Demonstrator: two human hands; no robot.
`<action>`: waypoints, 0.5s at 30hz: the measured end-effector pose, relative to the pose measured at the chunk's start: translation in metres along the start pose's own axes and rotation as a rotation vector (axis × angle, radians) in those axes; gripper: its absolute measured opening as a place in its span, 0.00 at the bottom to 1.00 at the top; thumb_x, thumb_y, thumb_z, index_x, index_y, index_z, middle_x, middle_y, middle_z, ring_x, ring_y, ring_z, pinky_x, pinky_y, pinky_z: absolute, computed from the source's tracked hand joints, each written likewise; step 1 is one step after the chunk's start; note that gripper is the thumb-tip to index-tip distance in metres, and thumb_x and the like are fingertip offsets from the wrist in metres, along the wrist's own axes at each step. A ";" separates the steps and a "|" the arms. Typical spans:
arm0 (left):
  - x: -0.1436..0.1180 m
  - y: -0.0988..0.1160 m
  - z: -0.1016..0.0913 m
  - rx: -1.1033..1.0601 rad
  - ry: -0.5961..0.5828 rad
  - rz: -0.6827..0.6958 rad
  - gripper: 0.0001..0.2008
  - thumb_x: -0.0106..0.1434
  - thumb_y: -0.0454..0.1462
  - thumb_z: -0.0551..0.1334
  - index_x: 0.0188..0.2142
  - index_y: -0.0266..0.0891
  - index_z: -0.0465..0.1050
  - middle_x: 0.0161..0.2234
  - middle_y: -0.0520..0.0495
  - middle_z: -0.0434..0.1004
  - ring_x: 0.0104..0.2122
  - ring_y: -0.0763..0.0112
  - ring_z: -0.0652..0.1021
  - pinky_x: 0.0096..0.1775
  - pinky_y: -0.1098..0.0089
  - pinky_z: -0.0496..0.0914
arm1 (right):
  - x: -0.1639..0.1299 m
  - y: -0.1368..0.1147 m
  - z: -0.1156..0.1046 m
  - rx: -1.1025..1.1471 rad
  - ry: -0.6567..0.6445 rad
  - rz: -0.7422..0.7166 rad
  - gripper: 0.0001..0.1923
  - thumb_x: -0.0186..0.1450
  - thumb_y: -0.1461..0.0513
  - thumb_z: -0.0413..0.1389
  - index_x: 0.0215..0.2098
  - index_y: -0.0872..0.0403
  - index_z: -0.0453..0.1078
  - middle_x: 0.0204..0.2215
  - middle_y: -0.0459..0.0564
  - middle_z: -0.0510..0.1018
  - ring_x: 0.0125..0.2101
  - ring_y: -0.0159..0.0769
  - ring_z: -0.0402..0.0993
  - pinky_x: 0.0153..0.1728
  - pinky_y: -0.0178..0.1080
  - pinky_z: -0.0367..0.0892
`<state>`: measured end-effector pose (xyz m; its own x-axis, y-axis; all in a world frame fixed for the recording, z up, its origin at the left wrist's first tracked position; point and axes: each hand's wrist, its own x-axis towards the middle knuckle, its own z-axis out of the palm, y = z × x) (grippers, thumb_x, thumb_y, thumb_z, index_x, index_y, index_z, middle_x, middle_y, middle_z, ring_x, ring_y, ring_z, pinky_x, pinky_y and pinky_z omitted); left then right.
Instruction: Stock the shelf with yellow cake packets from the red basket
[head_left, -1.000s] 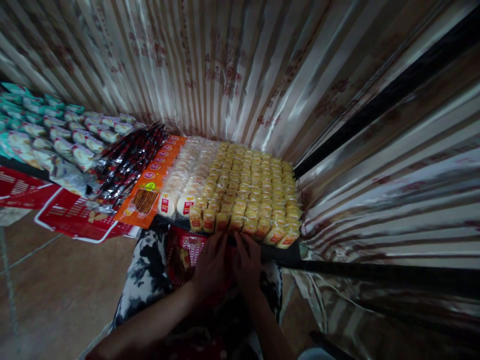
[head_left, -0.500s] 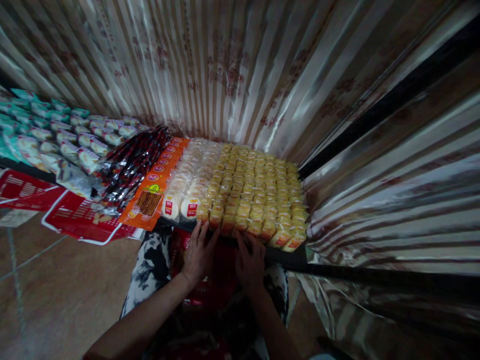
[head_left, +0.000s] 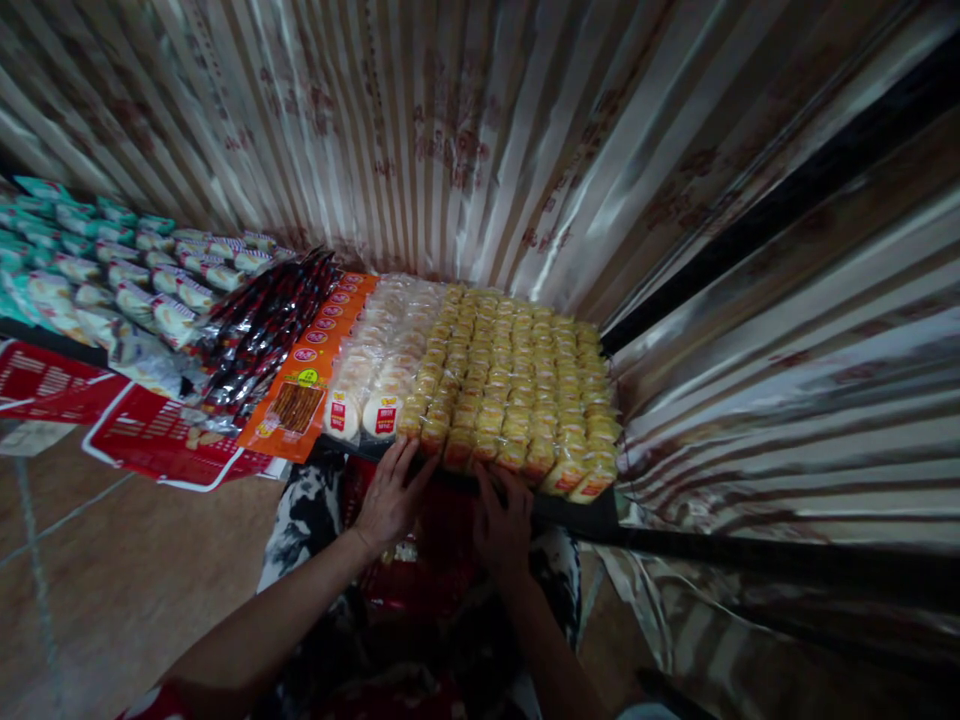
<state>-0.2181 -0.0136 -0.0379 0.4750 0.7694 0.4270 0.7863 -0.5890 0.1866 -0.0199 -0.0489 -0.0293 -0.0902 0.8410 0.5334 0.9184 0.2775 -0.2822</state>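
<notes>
Left hand [head_left: 390, 497] open, fingers spread, fingertips touching the front row of small yellow plastic-wrapped cake packets [head_left: 510, 385], which lie in a dense block at the right end of the dark shelf [head_left: 577, 515]. Right hand [head_left: 504, 520] loosely flat at the shelf edge just below the packets; its hold cannot be told. Round white wrapped buns [head_left: 375, 370] adjoin on the left, backed by a striped satin curtain [head_left: 480, 130].

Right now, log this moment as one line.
left hand: fingertips at front row of yellow snack packs | right hand: at shelf edge beneath them | holding: nothing visible
</notes>
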 end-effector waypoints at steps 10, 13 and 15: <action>0.006 -0.001 0.002 -0.049 0.150 -0.039 0.30 0.55 0.27 0.58 0.56 0.48 0.62 0.61 0.41 0.47 0.60 0.52 0.55 0.55 0.54 0.63 | -0.001 0.002 0.001 0.024 0.026 0.014 0.33 0.62 0.69 0.44 0.64 0.47 0.46 0.50 0.56 0.64 0.49 0.44 0.61 0.48 0.50 0.62; 0.005 -0.003 0.003 -0.050 0.112 -0.042 0.29 0.56 0.27 0.57 0.56 0.47 0.63 0.62 0.41 0.47 0.60 0.52 0.55 0.55 0.54 0.62 | 0.000 0.002 0.002 0.016 0.038 0.007 0.33 0.62 0.70 0.44 0.64 0.48 0.46 0.50 0.56 0.65 0.49 0.44 0.61 0.48 0.50 0.62; 0.004 -0.003 0.004 -0.052 0.129 -0.031 0.28 0.57 0.27 0.56 0.57 0.44 0.61 0.60 0.40 0.50 0.60 0.54 0.55 0.56 0.54 0.62 | -0.001 0.002 0.002 0.010 0.046 -0.007 0.33 0.62 0.70 0.44 0.64 0.48 0.47 0.50 0.56 0.65 0.50 0.44 0.61 0.48 0.49 0.62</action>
<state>-0.2174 -0.0076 -0.0402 0.3934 0.7511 0.5302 0.7766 -0.5801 0.2457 -0.0183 -0.0485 -0.0321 -0.0788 0.8168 0.5715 0.9140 0.2880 -0.2857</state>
